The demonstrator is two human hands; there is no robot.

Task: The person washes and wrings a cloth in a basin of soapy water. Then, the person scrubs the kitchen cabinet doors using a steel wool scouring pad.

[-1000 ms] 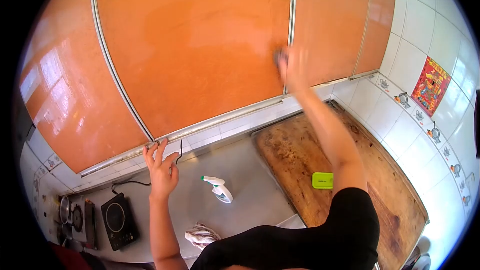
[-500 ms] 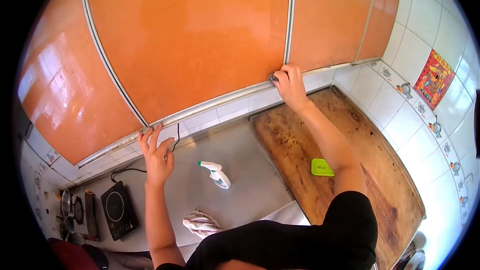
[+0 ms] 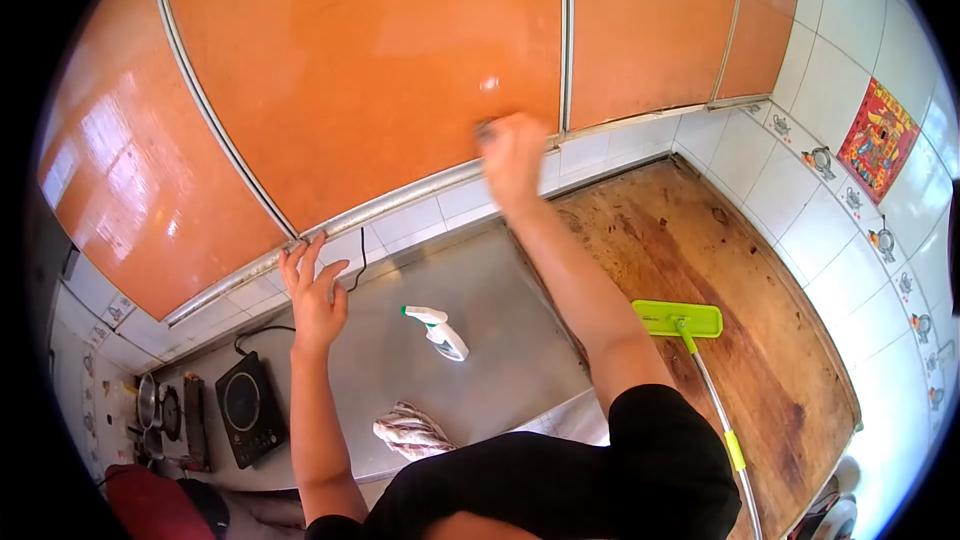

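Note:
My right hand (image 3: 513, 162) is blurred and closed around a small dark grey scouring pad (image 3: 485, 131), which looks like steel wool. It is at the lower part of the large orange cabinet door (image 3: 370, 60), just above the metal rail (image 3: 400, 202). Most of the pad is hidden by my fingers. Farther left, my left hand (image 3: 316, 295) has its fingers spread, with the fingertips at the rail near the door's lower left corner. Below, between my arms, a white spray bottle (image 3: 437, 332) with a green nozzle is on the steel counter (image 3: 480, 290).
A crumpled striped cloth (image 3: 412, 430) lies near the counter's front edge. On the left are a black induction cooker (image 3: 250, 410) and a gas stove (image 3: 185, 420). A green flat-headed mop (image 3: 700, 320) rests on the wooden board (image 3: 770, 370) at right. Another person's red clothing (image 3: 155, 505) shows at lower left.
My right hand has moved left along the rail and a little up onto the door, with the scouring pad. More of the green mop now shows. My left hand stays at the rail.

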